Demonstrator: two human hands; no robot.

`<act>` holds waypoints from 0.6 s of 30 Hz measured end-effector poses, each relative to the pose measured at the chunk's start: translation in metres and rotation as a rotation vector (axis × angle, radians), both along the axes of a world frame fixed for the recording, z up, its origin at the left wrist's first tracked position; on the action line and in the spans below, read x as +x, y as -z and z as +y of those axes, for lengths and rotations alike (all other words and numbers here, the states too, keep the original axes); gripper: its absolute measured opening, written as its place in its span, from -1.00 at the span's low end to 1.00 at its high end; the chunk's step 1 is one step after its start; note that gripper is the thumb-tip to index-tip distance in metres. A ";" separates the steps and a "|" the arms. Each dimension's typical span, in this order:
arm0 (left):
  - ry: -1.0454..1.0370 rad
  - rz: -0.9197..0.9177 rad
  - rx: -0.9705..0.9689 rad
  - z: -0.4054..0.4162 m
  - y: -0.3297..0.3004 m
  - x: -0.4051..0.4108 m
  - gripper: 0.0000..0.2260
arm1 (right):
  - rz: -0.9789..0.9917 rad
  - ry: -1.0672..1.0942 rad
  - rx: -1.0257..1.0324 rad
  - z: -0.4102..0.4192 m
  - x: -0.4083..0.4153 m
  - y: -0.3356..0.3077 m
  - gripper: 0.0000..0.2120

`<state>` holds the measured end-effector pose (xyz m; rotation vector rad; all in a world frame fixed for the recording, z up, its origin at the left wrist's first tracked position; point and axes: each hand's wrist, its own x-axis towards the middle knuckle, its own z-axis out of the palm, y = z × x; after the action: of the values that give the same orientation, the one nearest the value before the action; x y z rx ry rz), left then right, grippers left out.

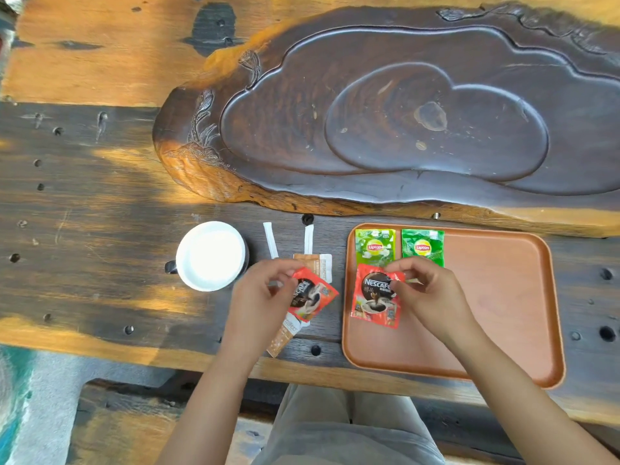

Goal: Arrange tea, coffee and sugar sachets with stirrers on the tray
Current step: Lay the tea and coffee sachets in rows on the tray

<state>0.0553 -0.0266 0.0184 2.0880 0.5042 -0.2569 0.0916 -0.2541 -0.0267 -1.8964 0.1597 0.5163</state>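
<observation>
An orange-brown tray (503, 313) lies on the table at the front right. Two green Lipton tea sachets (374, 246) (422, 246) sit side by side at its back left corner. My right hand (426, 293) pinches the top edge of a red Nescafe coffee sachet (377, 300) over the tray's left part, below the tea sachets. My left hand (261, 297) holds a second red Nescafe sachet (313, 295) just left of the tray. Brown sugar sachets (315, 263) (283, 338) lie under it. Two white wrapped stirrers (270, 239) (308, 234) lie behind.
A white cup (211, 256) with a dark handle stands left of the stirrers. A large carved dark wooden tea board (385, 189) fills the back of the table. The table's front edge runs just below the tray, with my lap beneath.
</observation>
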 end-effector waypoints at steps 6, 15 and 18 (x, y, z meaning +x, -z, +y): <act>0.379 0.077 -0.054 -0.068 0.040 0.011 -0.76 | 0.018 0.070 -0.107 -0.043 -0.019 0.008 -0.56; 0.504 -0.167 0.234 -0.086 0.054 -0.007 -0.73 | -0.298 -0.075 -0.589 -0.055 -0.046 0.017 -0.70; 0.482 -0.270 0.339 -0.082 0.054 -0.029 -0.74 | -0.433 -0.124 -0.717 -0.055 -0.057 0.016 -0.65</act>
<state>0.0265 -0.1089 -0.0352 2.5104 -0.1362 -0.1672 0.0348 -0.3088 -0.0423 -2.6831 -0.0740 0.1115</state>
